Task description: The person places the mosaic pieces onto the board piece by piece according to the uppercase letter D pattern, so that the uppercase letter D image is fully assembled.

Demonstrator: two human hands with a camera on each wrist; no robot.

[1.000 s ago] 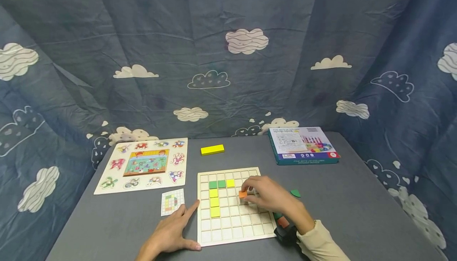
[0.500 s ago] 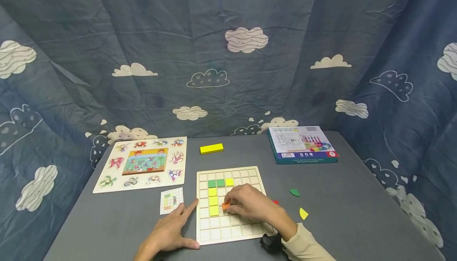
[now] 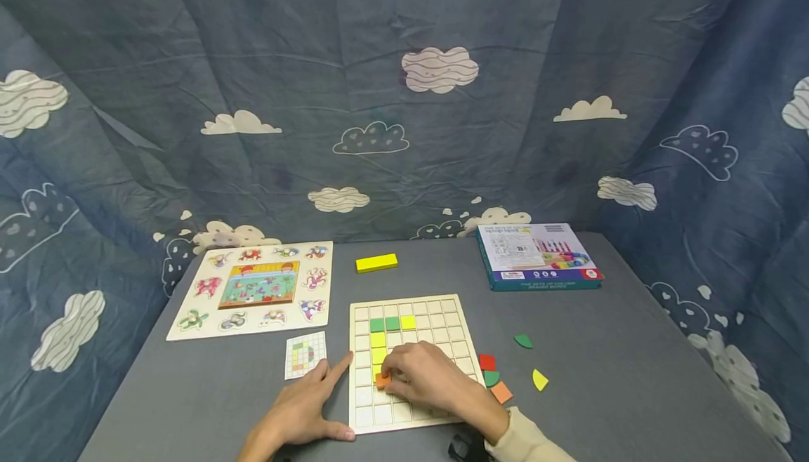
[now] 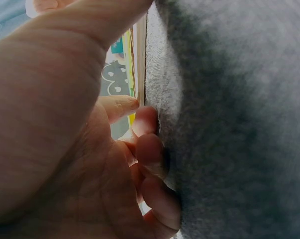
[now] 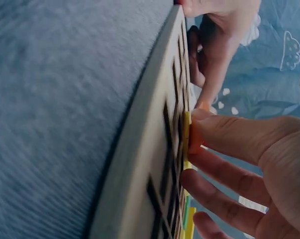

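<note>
A wooden grid board (image 3: 436,406) lies on the grey table. My right hand (image 3: 426,374) pinches an orange square tile (image 3: 382,380) between thumb and fingers, low over the column of yellow tiles (image 3: 378,340). In the right wrist view this orange tile (image 5: 196,137) is by the yellow one beneath it; whether they touch is hard to tell. Two green tiles (image 3: 384,324) and a yellow tile (image 3: 407,322) sit in an upper row. Along the board's left side my left hand (image 3: 300,406) rests spread, thumb and index finger at the edge. The lowest yellow tile is mostly hidden.
A small pattern card (image 3: 305,355) lies left of the board, below an animal puzzle (image 3: 196,307). Right of the board are a red tile (image 3: 487,362), an orange tile (image 3: 502,392) and several curved pieces (image 3: 540,380). Behind are a yellow block (image 3: 376,263) and a box (image 3: 537,258).
My right hand has carried the orange tile left and toward the near side, across the board to the yellow column. Loose pieces at the right are uncovered. The left hand stays put.
</note>
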